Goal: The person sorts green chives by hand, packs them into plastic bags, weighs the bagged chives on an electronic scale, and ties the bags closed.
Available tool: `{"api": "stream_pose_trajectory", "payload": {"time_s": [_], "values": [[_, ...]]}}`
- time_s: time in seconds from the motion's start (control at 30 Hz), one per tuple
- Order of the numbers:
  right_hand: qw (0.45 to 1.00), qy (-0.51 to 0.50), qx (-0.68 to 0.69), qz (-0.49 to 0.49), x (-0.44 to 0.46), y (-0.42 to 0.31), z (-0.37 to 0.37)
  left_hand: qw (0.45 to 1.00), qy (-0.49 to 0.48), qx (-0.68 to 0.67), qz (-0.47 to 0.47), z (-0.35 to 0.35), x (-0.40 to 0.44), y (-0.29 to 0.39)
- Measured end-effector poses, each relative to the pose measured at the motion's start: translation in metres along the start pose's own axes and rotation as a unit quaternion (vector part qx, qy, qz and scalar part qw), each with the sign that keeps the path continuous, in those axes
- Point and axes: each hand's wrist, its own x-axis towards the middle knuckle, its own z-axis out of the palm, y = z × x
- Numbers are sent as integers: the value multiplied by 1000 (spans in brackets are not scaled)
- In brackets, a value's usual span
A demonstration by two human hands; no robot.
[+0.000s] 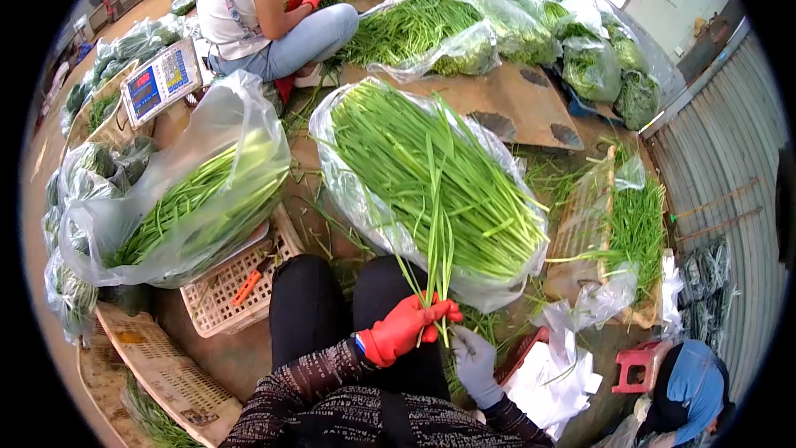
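My left hand (401, 329), in a red glove, is closed around a few long green garlic chives (436, 232), their leaves pointing away from me. My right hand (475, 365), in a grey glove, pinches at the lower stem ends just beside it. Beyond both hands lies a big pile of garlic chives (414, 166) on an open clear plastic bag (489, 286). To the left, another clear bag (95, 228) holds a bundle of chives (207, 191) on a scale above a crate.
An orange-handled knife (246, 286) lies on the plastic crate (207, 311). A digital scale display (157, 83) stands at left. Another person (257, 17) in red gloves sits ahead among bagged greens (431, 29). White plastic bags (551, 386) and a red stool (638, 367) are at right.
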Motion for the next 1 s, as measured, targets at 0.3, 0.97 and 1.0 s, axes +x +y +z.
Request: {"api": "stream_pose_trajectory", "payload": {"time_s": [0.3, 0.97, 1.0], "values": [[882, -152, -439, 86, -37, 77, -86, 952, -55, 7, 300, -1, -19, 60], [931, 180, -276, -160, 216, 45, -103, 978, -23, -136, 159, -29, 22, 21], [954, 217, -159, -135, 209, 38, -103, 978, -23, -138, 157, -27, 24, 20]]}}
